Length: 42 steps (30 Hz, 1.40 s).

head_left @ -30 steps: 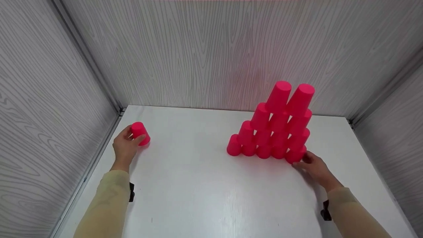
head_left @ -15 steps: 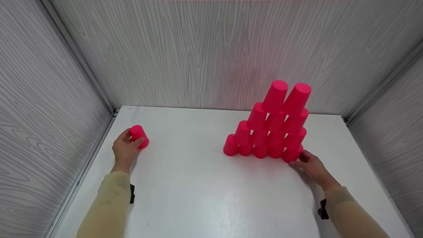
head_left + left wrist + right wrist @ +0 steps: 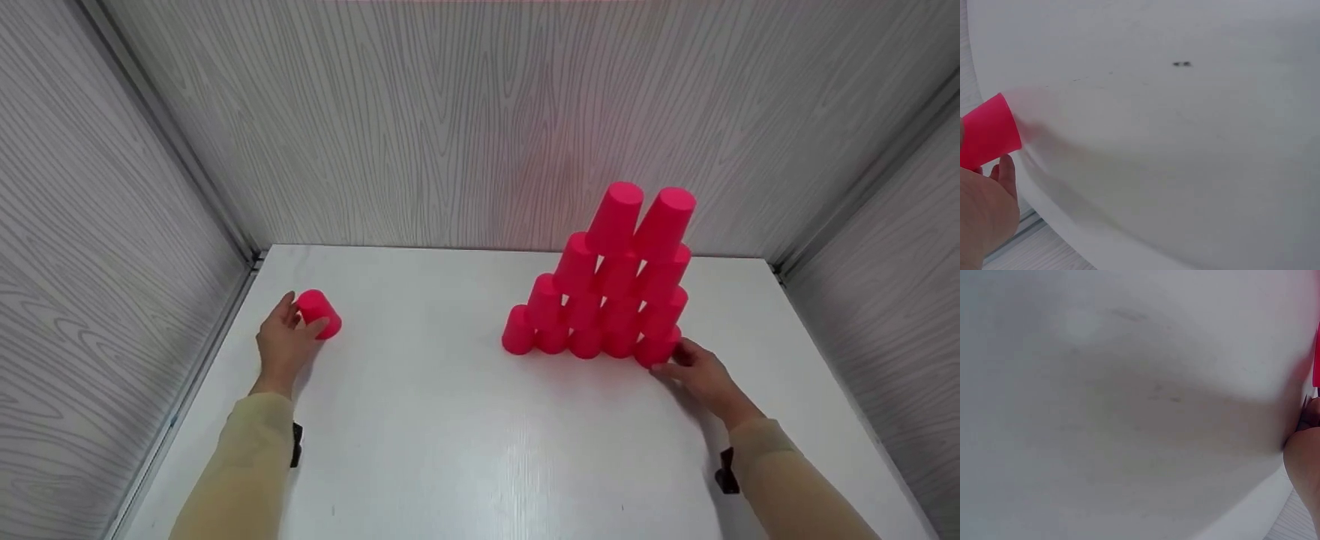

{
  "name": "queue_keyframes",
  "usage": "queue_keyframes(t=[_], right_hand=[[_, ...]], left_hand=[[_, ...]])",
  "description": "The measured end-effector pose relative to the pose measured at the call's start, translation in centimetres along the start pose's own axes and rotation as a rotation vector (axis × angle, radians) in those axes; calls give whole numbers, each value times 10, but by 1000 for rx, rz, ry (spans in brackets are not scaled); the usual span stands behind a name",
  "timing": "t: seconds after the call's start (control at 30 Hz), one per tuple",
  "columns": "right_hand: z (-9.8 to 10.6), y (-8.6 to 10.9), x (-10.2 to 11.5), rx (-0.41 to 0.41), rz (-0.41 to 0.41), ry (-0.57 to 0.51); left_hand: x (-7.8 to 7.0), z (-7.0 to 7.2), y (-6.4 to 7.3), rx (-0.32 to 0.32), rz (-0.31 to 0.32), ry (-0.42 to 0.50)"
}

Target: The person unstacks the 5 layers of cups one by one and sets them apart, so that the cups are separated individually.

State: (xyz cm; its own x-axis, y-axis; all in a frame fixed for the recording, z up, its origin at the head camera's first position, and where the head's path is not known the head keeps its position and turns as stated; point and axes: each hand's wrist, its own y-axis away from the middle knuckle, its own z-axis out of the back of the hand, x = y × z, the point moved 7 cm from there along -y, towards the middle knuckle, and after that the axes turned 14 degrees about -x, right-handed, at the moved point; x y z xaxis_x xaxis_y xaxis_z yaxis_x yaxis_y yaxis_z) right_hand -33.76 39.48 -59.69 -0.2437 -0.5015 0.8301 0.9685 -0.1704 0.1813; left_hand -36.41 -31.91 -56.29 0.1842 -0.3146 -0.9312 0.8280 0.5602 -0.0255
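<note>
At the left of the table, my left hand (image 3: 283, 346) holds a single bright pink cup (image 3: 319, 315), mouth down, with the thumb on its near side and fingers along its left. The left wrist view has the same pink cup (image 3: 989, 134) at its left edge, close over the tabletop. Right of centre, several matching upside-down cups (image 3: 619, 281) form a tiered stack, with two standing side by side on top. Thumb and fingers of my right hand (image 3: 703, 377) grip the lowest cup (image 3: 656, 348) at the stack's right end; the right wrist view catches only a sliver of it.
The white table (image 3: 435, 427) meets a grey wood-grain back wall (image 3: 420, 127) just behind the stack. Side panels (image 3: 75, 262) close in the left and right. A wide stretch of tabletop separates the lone cup from the stack.
The lone cup has come slightly nearer and rightward over the table with my left hand. My right hand stays at the stack's corner; the whole view has shifted a little.
</note>
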Motion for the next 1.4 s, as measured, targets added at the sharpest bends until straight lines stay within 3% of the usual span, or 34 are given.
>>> queue_keyframes(t=[0.17, 0.27, 0.43, 0.6, 0.8, 0.93, 1.07, 1.27, 1.4], right_hand=[[-4, 2, 0, 5, -13, -9], [-5, 3, 1, 0, -9, -6], [2, 2, 1, -15, 0, 3], [3, 1, 1, -8, 2, -3], [2, 0, 3, -6, 16, -2], [-1, 1, 2, -1, 20, 9], [0, 2, 1, -6, 14, 10], [4, 4, 1, -19, 2, 12], [6, 5, 1, -15, -2, 7]], left_hand=[[-12, 15, 6, -6, -41, -53], [-32, 24, 10, -15, -91, -53], [-83, 27, 22, 2, -195, -22], [-141, 16, 41, 38, -337, 7], [-209, -11, 71, 98, -517, 57], [-244, -37, 91, 154, -589, 128], [-273, -69, 114, 231, -627, 175], [-310, -121, 150, 343, -708, 167], [-331, -153, 171, 392, -710, 171]])
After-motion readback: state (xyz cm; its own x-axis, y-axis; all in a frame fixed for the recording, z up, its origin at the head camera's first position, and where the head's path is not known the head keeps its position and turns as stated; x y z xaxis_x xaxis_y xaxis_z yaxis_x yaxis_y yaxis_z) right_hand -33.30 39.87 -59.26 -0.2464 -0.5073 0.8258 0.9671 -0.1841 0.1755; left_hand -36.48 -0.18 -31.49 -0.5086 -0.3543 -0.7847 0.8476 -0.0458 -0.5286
